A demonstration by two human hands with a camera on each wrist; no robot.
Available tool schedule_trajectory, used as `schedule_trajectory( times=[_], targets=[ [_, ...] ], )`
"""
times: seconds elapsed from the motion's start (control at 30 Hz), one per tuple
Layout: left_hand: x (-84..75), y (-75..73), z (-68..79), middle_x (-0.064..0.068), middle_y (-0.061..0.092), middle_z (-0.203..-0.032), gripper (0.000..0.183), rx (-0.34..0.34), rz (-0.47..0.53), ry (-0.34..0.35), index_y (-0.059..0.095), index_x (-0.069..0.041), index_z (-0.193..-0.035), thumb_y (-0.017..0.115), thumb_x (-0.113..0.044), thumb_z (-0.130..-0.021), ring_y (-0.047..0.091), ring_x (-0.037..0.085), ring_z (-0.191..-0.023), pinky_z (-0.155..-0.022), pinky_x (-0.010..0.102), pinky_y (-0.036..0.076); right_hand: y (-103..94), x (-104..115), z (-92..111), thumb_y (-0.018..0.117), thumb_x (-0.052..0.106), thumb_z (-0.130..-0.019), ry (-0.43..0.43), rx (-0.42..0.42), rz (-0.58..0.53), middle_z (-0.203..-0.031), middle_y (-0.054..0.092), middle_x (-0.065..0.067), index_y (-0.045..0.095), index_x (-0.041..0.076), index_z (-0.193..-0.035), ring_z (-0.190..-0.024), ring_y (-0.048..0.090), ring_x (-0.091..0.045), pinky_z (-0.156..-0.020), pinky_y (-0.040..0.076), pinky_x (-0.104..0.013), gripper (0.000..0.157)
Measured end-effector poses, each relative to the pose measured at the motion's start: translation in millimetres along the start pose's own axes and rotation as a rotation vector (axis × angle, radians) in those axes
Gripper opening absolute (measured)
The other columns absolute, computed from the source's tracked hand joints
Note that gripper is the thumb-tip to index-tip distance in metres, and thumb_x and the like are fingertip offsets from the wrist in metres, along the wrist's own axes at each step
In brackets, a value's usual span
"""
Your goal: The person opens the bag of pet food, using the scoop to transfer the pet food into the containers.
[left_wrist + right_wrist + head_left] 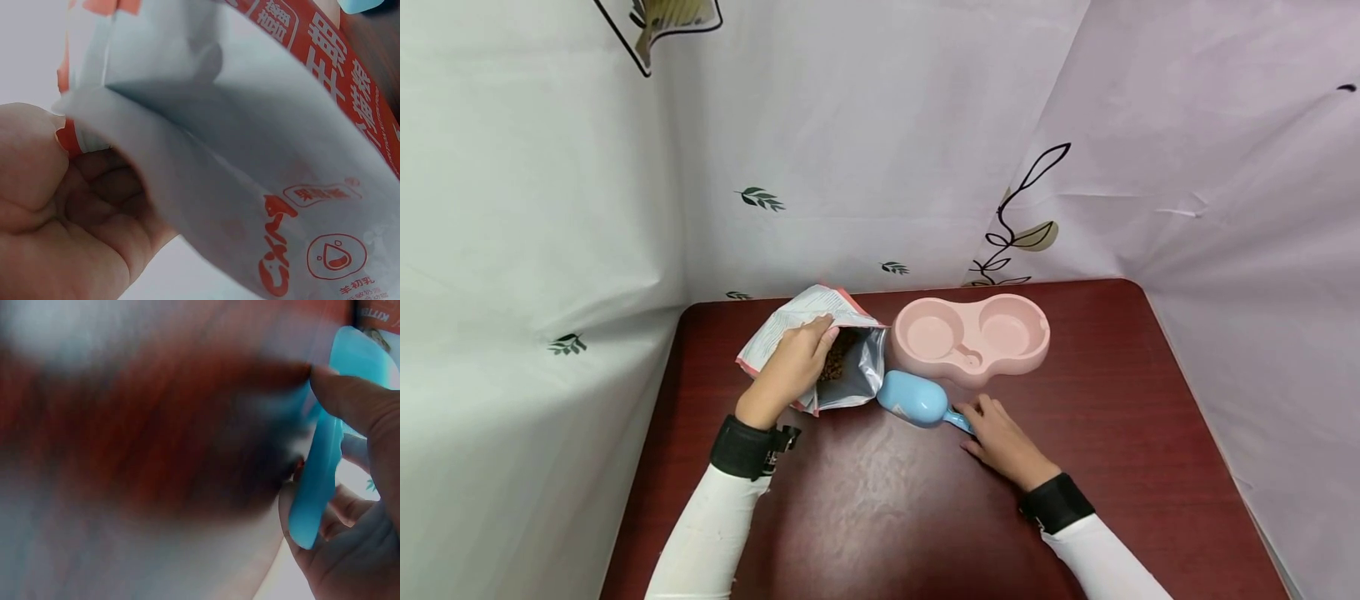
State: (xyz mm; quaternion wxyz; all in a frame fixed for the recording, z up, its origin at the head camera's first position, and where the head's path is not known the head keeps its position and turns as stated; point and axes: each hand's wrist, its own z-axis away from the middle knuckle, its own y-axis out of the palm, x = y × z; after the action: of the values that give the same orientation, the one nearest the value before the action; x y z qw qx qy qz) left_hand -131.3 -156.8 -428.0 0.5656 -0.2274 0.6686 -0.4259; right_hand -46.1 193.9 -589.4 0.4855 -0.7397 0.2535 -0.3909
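Note:
An opened foil bag of cat food (868, 367), white and red outside and silver inside, lies at the back left of the table. Brown kibble (832, 367) shows in its mouth. My left hand (793, 367) grips the bag's upper rim; in the left wrist view the fingers of that hand (81, 206) curl behind the bag's edge. A light blue scoop (916, 398) rests just right of the bag's mouth, bowl toward the bag. My right hand (1003, 442) holds its handle (315, 481), with thumb and fingers around it in the right wrist view.
Behind the scoop stands a pink double pet bowl (972, 367) with two round hollows, close to the bag's right side. The dark red table (1120, 400) ends at a patterned white cloth (865, 150) hanging behind and at both sides.

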Motion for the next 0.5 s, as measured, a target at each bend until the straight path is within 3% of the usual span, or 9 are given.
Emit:
schedule_trajectory(
  times=[0.5],
  targets=[
    [0.9, 0.0, -1.4, 0.025, 0.053, -0.15, 0.049, 0.0, -0.001, -0.004, 0.053, 0.006, -0.147, 0.042, -0.028, -0.113, 0.048, 0.039, -0.144, -0.12, 0.054, 0.036, 7.3, 5.0, -0.5, 0.091, 0.001, -0.074, -0.054, -0.108, 0.01, -0.088, 0.05, -0.004, 0.07, 0.002, -0.124, -0.08, 0.047, -0.021, -0.069, 0.048, -0.034, 0.053]
  ],
)
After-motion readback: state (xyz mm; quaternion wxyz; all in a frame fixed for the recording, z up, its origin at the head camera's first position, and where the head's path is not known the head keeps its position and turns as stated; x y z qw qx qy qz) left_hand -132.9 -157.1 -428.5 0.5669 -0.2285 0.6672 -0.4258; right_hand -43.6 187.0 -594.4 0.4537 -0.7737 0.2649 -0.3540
